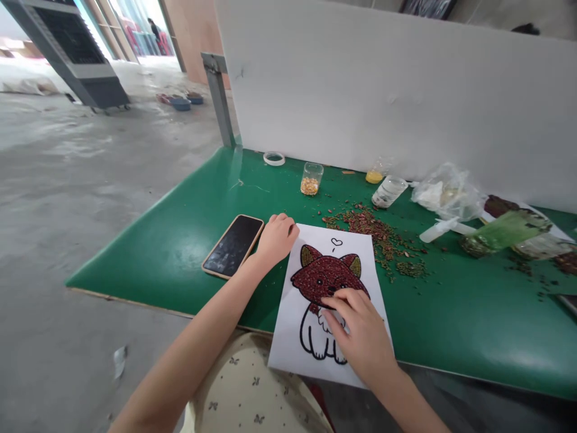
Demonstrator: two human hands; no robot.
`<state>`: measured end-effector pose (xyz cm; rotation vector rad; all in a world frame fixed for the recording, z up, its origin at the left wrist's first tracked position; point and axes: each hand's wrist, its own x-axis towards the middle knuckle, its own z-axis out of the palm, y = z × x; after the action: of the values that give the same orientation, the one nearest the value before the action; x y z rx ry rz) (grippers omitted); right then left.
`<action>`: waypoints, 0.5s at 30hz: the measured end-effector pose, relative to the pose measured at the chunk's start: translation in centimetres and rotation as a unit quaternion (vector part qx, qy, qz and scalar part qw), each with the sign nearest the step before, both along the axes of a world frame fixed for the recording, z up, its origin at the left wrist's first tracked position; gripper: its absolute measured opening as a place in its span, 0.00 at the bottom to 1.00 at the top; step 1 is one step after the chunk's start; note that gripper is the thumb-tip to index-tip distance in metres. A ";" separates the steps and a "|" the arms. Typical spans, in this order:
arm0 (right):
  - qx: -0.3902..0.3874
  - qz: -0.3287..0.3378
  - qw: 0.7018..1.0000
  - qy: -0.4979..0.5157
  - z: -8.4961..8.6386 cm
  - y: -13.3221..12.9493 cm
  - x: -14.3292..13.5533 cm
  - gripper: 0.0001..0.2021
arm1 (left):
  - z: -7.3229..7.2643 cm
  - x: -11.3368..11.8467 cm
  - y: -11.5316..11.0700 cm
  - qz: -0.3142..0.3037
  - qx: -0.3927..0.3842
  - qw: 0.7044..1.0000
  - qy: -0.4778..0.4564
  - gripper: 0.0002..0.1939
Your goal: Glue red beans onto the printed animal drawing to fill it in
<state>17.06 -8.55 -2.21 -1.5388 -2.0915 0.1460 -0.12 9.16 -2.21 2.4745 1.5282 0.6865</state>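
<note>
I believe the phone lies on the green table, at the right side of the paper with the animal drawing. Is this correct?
Not entirely: the head view shows the phone at the left side of the paper. It does lie on the green table, and the paper has the animal drawing.

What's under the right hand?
The fox picture. Its maroon head and front paws show beside the right hand; parts of face and body directly beneath are hidden.
</note>
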 end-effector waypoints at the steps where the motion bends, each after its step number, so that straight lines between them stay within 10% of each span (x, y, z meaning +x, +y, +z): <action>1: 0.000 -0.008 1.000 0.002 0.0 0.0 0.2 0.08 | 0.0 0.0 0.0 0.000 -0.003 1.000 -0.001 0.14; 15: -0.079 -0.180 0.979 -0.052 2.5 2.9 7.6 0.13 | -0.2 -0.3 0.2 -0.001 -0.017 0.999 -0.034 0.06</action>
<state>24.62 -5.62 0.24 -2.0328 -1.8747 0.1045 -0.42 9.41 -2.36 2.4013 1.4999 0.7300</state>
